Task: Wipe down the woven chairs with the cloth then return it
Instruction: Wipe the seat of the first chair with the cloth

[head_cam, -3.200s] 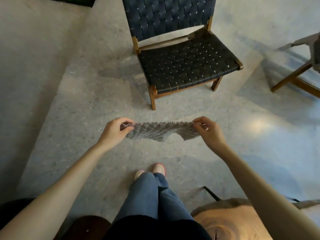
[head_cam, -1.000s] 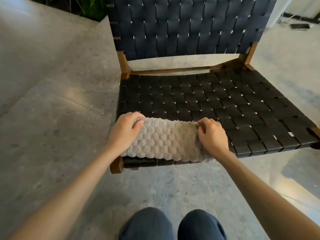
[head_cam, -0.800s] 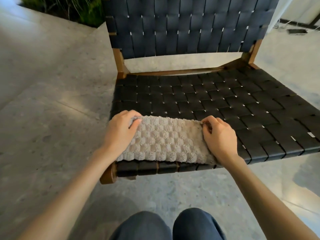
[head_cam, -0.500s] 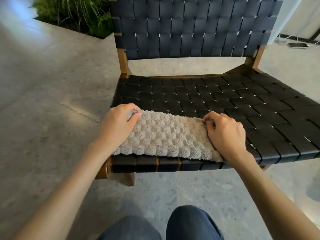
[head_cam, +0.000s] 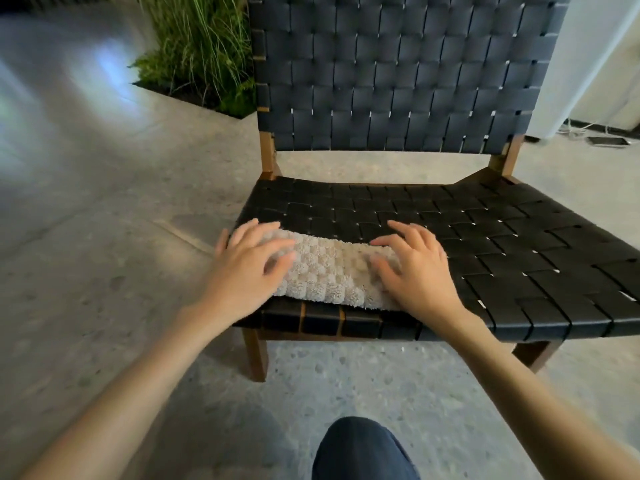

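Note:
A beige waffle-textured cloth (head_cam: 329, 270) lies flat on the front left part of the black woven chair seat (head_cam: 502, 258). My left hand (head_cam: 247, 271) lies on the cloth's left end with fingers spread. My right hand (head_cam: 415, 271) lies on its right end, fingers spread too. Both hands are a little blurred. The chair has a dark blue woven backrest (head_cam: 398, 71) and a wooden frame (head_cam: 266, 157).
A planter with green grass (head_cam: 204, 53) stands behind the chair on the left. Cables and a dark flat device (head_cam: 609, 141) lie on the floor at the far right by a white wall. Speckled stone floor surrounds the chair. My knee (head_cam: 360, 448) shows at the bottom.
Both hands let go of the cloth's ends and now lie flat on it with spread fingers. The camera has moved closer and lower toward the chair.

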`<action>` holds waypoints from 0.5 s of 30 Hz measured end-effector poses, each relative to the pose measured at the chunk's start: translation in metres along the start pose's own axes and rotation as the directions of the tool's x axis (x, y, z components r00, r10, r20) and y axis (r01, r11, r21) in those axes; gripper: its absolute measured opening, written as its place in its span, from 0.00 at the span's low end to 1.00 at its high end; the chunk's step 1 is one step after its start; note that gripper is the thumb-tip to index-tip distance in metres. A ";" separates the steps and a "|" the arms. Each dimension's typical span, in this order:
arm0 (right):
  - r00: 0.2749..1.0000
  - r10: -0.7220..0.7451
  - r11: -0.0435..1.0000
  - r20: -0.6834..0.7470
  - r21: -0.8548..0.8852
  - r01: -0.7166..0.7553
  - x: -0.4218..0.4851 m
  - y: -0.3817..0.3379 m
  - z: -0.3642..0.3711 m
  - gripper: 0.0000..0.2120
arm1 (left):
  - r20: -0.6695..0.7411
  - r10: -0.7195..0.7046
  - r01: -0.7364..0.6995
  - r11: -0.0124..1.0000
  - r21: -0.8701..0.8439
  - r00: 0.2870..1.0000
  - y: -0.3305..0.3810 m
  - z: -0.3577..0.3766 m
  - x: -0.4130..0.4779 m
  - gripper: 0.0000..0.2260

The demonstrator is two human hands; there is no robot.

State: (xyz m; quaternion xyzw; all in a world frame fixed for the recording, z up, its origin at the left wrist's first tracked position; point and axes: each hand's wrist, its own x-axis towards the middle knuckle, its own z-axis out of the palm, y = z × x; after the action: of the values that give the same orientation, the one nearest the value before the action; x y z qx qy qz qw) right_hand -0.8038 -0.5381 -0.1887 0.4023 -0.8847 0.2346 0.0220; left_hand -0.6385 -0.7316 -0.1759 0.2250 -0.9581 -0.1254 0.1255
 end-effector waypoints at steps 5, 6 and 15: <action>0.924 -0.032 0.998 0.381 -0.043 0.052 0.004 -0.006 0.016 0.22 | 0.111 -0.011 0.001 0.996 0.089 0.994 -0.002 0.009 -0.005 0.20; 0.917 -0.025 0.996 0.398 -0.066 0.056 0.006 -0.004 0.018 0.23 | 0.108 -0.011 0.001 0.995 0.097 0.994 -0.001 0.010 -0.004 0.20; 0.910 0.128 0.985 0.394 -0.155 -0.071 0.011 -0.002 0.027 0.24 | 0.112 -0.031 0.021 0.996 0.092 0.993 -0.003 0.015 0.001 0.19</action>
State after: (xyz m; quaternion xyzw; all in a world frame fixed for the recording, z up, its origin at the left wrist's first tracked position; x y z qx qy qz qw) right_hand -0.8058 -0.5586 -0.2099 0.3938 -0.9035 0.0864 -0.1451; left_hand -0.6433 -0.7316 -0.1909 0.2354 -0.9653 -0.0961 0.0590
